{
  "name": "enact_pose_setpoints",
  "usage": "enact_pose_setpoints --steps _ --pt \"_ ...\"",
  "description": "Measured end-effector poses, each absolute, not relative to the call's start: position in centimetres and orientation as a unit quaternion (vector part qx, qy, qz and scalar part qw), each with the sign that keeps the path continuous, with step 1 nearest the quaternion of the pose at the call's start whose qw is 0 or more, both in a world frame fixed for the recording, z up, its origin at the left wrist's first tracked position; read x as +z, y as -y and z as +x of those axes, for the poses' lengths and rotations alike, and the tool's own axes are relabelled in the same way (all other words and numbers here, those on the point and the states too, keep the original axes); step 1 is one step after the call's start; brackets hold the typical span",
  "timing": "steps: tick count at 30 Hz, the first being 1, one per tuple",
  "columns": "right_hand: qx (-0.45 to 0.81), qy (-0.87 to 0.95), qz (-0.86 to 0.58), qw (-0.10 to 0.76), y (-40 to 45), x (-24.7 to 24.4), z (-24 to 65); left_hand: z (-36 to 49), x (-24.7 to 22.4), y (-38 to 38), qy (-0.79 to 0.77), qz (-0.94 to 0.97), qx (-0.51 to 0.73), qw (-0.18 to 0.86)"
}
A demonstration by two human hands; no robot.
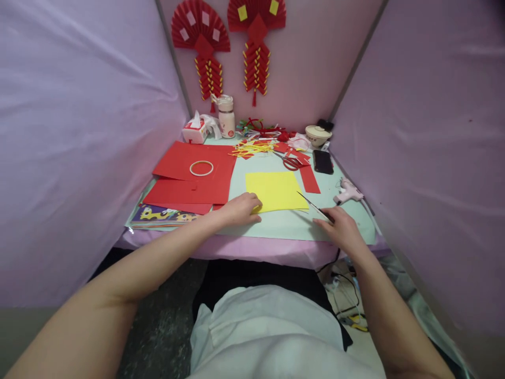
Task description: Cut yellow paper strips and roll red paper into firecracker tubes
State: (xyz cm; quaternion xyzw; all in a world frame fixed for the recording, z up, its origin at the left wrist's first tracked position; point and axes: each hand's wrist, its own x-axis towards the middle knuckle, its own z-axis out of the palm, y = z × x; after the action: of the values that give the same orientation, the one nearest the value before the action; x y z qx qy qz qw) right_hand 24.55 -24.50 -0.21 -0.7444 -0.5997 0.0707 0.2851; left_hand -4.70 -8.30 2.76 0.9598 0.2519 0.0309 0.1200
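Note:
A yellow sheet point(276, 189) lies flat on the pale green table cover, close to its front edge. My left hand point(242, 209) holds the sheet's lower left corner between thumb and fingers. In my right hand point(339, 225) is a dark, thin-bladed cutting tool point(315, 206), gripped at its handle. Its blade points up and left, with the tip near the sheet's right edge; whether it touches the paper I cannot tell. My right fingers are closed round the handle.
Red sheets point(189, 184) with a tape ring point(201, 168) lie left. Behind are yellow strips point(254, 148), red-handled scissors point(292, 163), a bottle point(226, 117) and tissue box point(195, 130). At right are a phone point(323, 161), glue gun point(349, 191) and lidded bowl point(317, 135).

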Motion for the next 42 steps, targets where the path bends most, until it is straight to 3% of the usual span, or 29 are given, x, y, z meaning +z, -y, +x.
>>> enact_pose_setpoints --steps 11,19,24,35,42 --pt "0.050 0.637 -0.740 0.208 20.7 -1.7 24.1 -3.4 1.8 9.3 -0.326 0.933 0.075 0.132" --pt "0.056 0.615 -0.710 0.339 19.6 -0.7 24.0 -2.9 1.4 9.6 -0.325 0.930 0.092 0.142" --pt "0.060 0.596 -0.714 0.362 19.0 -0.7 24.1 -2.7 1.9 8.5 -0.342 0.924 0.109 0.130" --pt "0.058 0.570 -0.699 0.428 19.9 -3.4 22.9 1.6 10.6 -6.3 -0.433 0.882 0.175 0.065" --pt "0.100 0.559 -0.694 0.444 20.4 -3.7 22.5 1.9 10.6 -15.1 -0.513 0.845 0.140 0.057"
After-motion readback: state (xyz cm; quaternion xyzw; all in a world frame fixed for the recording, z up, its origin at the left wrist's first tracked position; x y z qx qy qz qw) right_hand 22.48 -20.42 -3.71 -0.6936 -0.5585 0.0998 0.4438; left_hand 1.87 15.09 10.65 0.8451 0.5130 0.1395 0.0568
